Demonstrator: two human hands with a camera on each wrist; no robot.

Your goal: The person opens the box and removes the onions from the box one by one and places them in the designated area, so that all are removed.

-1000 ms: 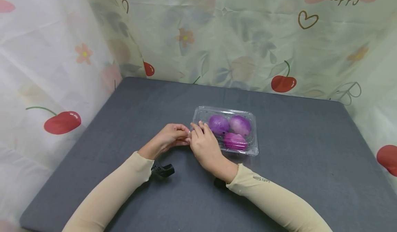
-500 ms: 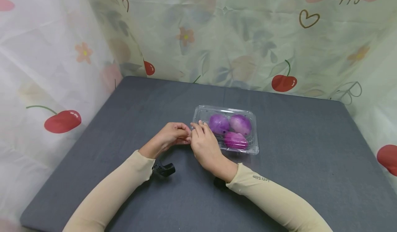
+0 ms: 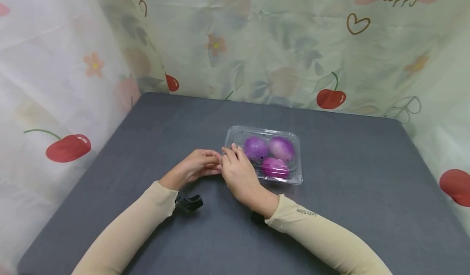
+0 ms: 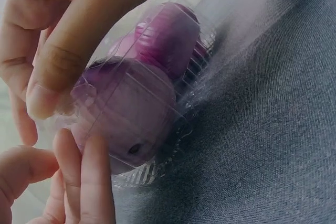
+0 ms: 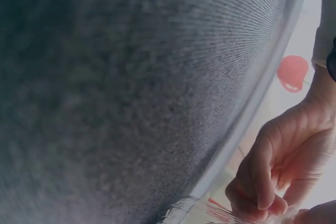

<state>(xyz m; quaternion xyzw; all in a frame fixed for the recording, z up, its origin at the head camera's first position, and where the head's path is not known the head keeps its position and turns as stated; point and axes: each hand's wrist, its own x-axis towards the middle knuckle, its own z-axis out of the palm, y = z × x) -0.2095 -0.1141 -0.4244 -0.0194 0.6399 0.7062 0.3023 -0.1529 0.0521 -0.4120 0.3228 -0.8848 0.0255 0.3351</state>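
Note:
A clear plastic box point(image 3: 235, 133) with a lid holds three round purple things point(image 3: 275, 168); one bears a small dark dot, and another is ribbed magenta. At the box's left end, my left hand point(image 3: 194, 167) pinches the rim between thumb and fingers. My right hand point(image 3: 240, 177) lies over the same end, fingertips on the lid's edge. Close up in the left wrist view, the left thumb point(image 4: 60, 61) presses down on the clear rim while right-hand fingers point(image 4: 97, 177) meet it from the other side. The right wrist view shows the left hand point(image 5: 283, 156) with curled fingers.
A grey cloth-covered table point(image 3: 349, 185) carries the box near its middle. A patterned curtain point(image 3: 227, 30) hangs behind and at both sides. Black wrist mounts point(image 3: 189, 202) stick out under the forearms, close to the tabletop.
The head view has shifted slightly, so everything sits a little further left in it. Both hands stay at the box's left end, with barely any movement.

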